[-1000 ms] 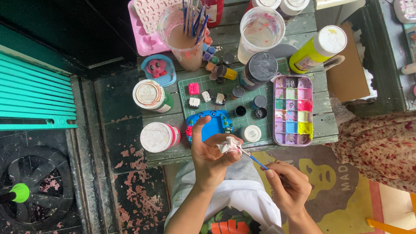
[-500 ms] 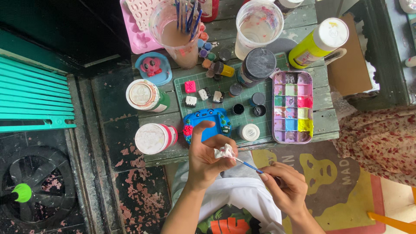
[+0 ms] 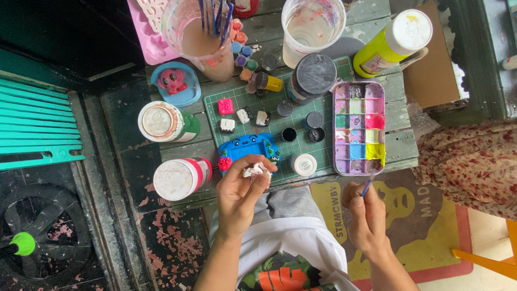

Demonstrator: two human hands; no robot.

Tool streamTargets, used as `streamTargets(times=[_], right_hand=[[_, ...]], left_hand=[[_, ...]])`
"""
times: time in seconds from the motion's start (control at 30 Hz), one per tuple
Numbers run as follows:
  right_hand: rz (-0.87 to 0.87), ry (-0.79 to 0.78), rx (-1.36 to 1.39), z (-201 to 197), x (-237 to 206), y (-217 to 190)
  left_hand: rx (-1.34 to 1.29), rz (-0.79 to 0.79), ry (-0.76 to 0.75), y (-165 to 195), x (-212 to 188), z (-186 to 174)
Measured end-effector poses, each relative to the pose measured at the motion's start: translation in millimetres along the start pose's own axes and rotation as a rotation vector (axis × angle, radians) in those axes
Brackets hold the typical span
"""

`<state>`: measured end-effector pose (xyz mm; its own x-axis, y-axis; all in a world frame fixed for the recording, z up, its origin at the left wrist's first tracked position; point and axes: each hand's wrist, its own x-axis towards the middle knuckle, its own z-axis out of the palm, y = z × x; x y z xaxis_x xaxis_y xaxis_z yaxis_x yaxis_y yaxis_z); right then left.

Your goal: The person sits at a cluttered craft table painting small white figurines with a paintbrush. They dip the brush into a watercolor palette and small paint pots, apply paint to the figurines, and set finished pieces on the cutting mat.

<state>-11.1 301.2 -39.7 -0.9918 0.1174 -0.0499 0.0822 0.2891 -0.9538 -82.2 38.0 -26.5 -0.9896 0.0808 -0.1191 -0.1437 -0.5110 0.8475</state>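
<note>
Carefully now: my left hand (image 3: pixel 240 189) pinches a small white figure (image 3: pixel 257 171), my right hand (image 3: pixel 366 213) grips the brush (image 3: pixel 368 186); its wet tip near the paint palette (image 3: pixel 359 129) could smear colours.

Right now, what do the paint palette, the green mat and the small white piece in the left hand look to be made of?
Paint palette: moulded plastic, glossy, with square wells.
Green mat: flat, matte, gridded, probably rubbery cutting mat.
Small white piece in the left hand: matte, lumpy, perhaps plaster or clay; too small to tell.

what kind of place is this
Likely a small hobby painting spot, perhaps outdoors: a worn green wooden table crowded with a paint palette, paint bottles and a cup of brushes.
</note>
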Motion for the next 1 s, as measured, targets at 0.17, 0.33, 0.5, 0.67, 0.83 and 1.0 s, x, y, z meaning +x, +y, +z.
streamTargets(times=[0.17,0.33,0.5,0.67,0.83,1.0], right_hand=[[-0.351,-0.041,-0.26,26.6,48.5,-48.9],[-0.329,-0.196,-0.265,45.3,73.8,-78.1],[-0.242,-0.222,-0.349,43.1,72.6,-66.4],[-0.226,-0.197,-0.244,33.2,76.1,-48.8],[-0.137,-0.208,0.479,6.7,71.9,-44.5],[-0.109,-0.247,0.625,0.8,62.4,-39.6]], left_hand=[[0.138,-0.114,-0.062,2.8,5.8,8.2],[0.413,-0.021,-0.158,16.5,5.3,13.7],[0.777,0.148,-0.201,24.3,9.0,25.3],[0.779,0.117,-0.202,31.5,14.3,44.4],[0.952,0.235,-0.279,38.1,14.5,58.2],[1.082,0.307,-0.411,32.5,17.0,62.3]])
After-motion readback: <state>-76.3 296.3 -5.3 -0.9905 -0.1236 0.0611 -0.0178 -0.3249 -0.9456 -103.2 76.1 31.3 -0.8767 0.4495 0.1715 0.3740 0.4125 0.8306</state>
